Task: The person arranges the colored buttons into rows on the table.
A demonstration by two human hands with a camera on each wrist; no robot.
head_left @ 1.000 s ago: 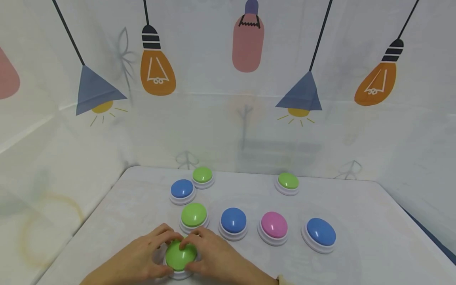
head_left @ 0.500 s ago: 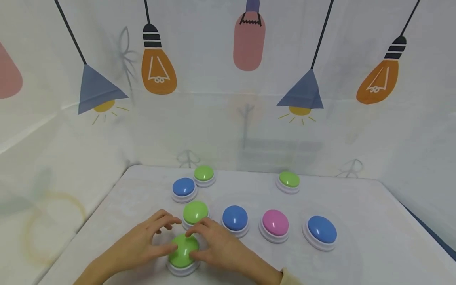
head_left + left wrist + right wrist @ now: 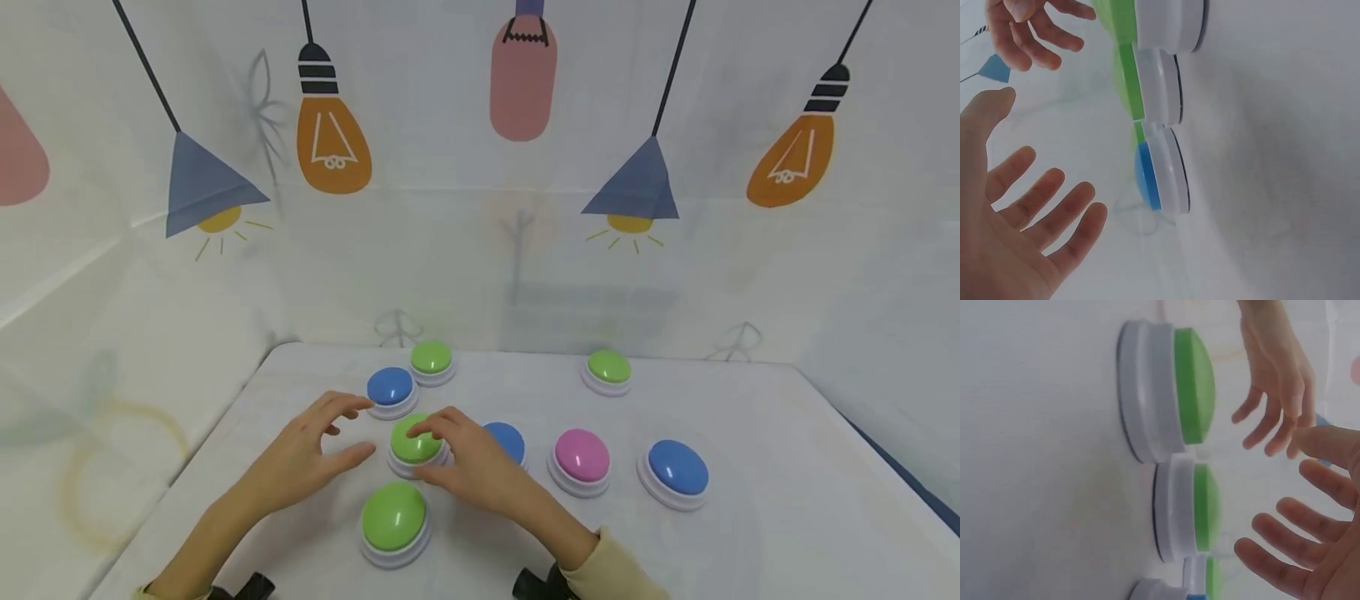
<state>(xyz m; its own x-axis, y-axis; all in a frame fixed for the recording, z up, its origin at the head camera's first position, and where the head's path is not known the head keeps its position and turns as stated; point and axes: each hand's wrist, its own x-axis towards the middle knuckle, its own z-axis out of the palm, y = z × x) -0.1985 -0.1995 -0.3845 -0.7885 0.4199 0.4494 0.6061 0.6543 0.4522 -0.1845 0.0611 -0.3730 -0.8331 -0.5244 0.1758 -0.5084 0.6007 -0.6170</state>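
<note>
My left hand (image 3: 303, 454) is held above the table with fingers spread and nothing in it. Opposite it, my right hand (image 3: 480, 467) is raised too, fingers loosely bent and empty. Between them lies a green push button (image 3: 412, 446) on a white round base, partly overlapped by my right fingertips. The nearest green push button (image 3: 393, 517) sits below the hands, its dome uncovered. My right hand covers part of a blue push button (image 3: 506, 439). In both wrist views the buttons stand apart from the palms, as with the green button (image 3: 1194, 387) beside my right hand.
Further back are a blue button (image 3: 390, 387) and a green button (image 3: 431, 357), close together. Another green button (image 3: 609, 367) lies back right. A pink button (image 3: 582, 456) and a blue button (image 3: 678, 468) lie to the right. A printed curtain (image 3: 435, 267) encloses the white table (image 3: 757, 467).
Both hands have left the nearest green button, which they held a second ago. They have risen and moved forward to either side of the second green button, spreading apart.
</note>
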